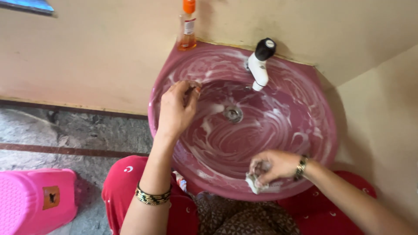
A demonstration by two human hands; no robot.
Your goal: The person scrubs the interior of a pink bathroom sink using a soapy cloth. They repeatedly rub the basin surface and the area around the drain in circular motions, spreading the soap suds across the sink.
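Observation:
A dark pink wash basin (305, 109) hangs on the wall, its bowl streaked with white soap foam. My left hand (176, 109) rests on the basin's left inner wall, fingers curled over a small clear object I cannot identify. At the front rim my right hand (272, 165) presses a soapy whitish scrub pad (257, 182) against the basin. A metal drain (233, 114) sits in the middle of the bowl. A white tap with a black knob (260, 63) stands at the back.
An orange bottle with an orange cap (188, 26) stands on the basin's back rim against the beige wall. A pink plastic stool (35, 200) sits on the stone floor at lower left. A second wall closes in on the right.

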